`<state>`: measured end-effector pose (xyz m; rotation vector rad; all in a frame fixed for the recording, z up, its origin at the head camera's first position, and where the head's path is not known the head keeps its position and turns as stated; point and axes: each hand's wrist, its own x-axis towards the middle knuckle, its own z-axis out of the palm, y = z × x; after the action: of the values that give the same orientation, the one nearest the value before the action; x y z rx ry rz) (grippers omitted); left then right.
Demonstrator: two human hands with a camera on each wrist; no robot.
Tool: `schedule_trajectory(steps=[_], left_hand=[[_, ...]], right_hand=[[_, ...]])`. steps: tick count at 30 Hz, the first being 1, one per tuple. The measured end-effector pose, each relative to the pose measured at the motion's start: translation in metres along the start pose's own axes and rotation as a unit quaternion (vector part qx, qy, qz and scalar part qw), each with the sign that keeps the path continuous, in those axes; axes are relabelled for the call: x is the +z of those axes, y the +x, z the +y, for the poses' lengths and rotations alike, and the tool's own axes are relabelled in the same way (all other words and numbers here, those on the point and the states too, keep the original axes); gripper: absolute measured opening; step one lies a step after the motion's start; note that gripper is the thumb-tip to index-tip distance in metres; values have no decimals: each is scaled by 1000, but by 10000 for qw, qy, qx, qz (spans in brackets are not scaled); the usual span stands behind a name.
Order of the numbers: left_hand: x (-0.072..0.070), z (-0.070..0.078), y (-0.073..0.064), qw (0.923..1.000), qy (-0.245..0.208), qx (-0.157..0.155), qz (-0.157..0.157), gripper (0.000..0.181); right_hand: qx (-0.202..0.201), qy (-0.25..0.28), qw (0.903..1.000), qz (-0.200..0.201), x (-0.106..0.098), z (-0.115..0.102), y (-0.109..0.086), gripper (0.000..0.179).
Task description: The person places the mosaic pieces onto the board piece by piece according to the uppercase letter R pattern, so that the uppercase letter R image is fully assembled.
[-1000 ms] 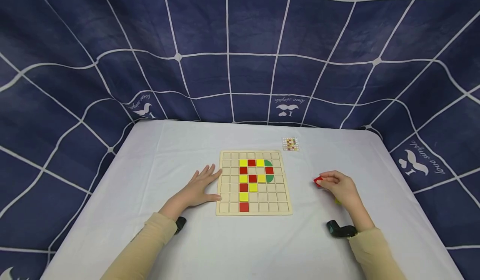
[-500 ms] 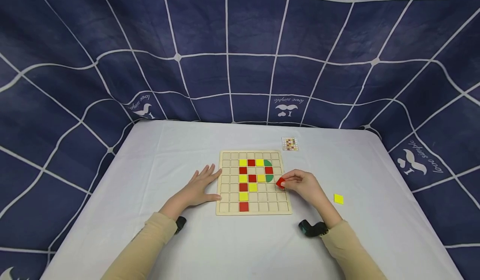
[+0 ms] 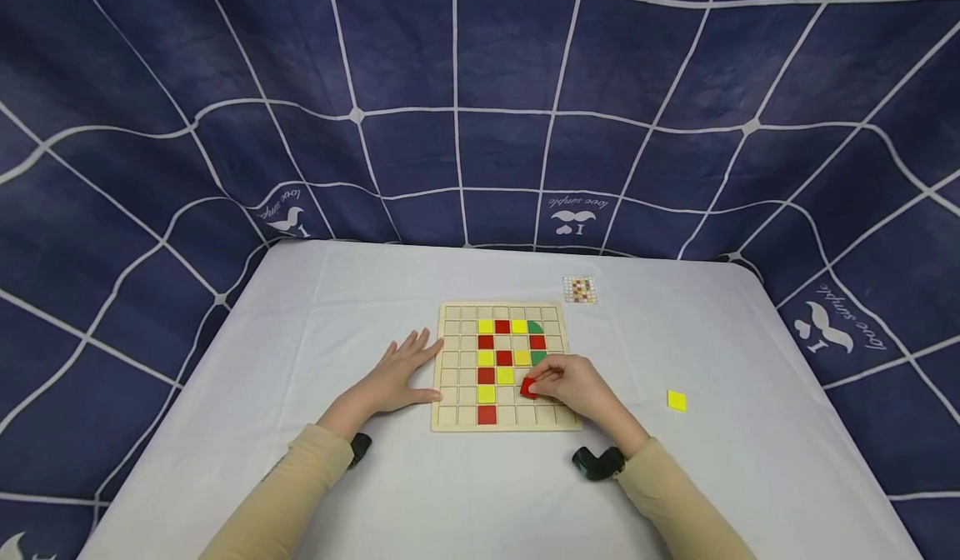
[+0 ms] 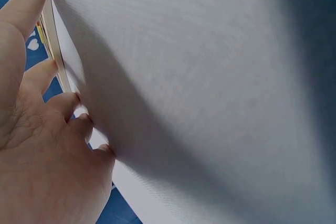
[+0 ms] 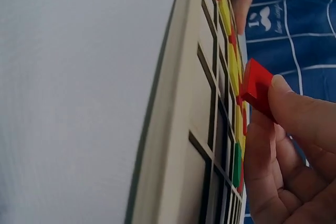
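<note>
A wooden grid board (image 3: 455,377) lies on the white table, with red and yellow square tiles and green rounded tiles set in its cells. My right hand (image 3: 573,383) pinches a red square tile (image 3: 528,388) between thumb and fingers, over the board's lower right part. In the right wrist view that red tile (image 5: 258,88) is tilted, its corner pointing up. At the board's left edge rests my left hand (image 3: 393,381), fingers straight and spread. The left wrist view shows the thumb and index finger of the left hand (image 4: 52,145) touching the board's side.
A loose yellow square tile (image 3: 677,400) lies on the table to the right of my right hand. Behind the board is a small printed card (image 3: 580,289) with a coloured grid pattern. Dark blue checked cloth (image 3: 495,152) hangs around the table's back and sides.
My right hand has carried the red tile leftward from the right side of the table to over the board. The loose yellow tile is now uncovered. My left hand has stayed put.
</note>
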<state>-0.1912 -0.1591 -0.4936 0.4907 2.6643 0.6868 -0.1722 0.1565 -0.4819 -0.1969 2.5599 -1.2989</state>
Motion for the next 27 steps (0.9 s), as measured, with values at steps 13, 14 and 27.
schedule_trajectory(steps=[13,14,27], left_hand=[[1,-2,1,10000,2,12,24,94],[1,-2,1,10000,2,10,21,94],[3,-2,3,10000,2,-71,2,94]], right_hand=[[-501,-868,9949,114,13,-4,1,10],[-551,-940,9939,146,14,-4,2,10],[-209,-635,9970,382,-18,8,-7,12]])
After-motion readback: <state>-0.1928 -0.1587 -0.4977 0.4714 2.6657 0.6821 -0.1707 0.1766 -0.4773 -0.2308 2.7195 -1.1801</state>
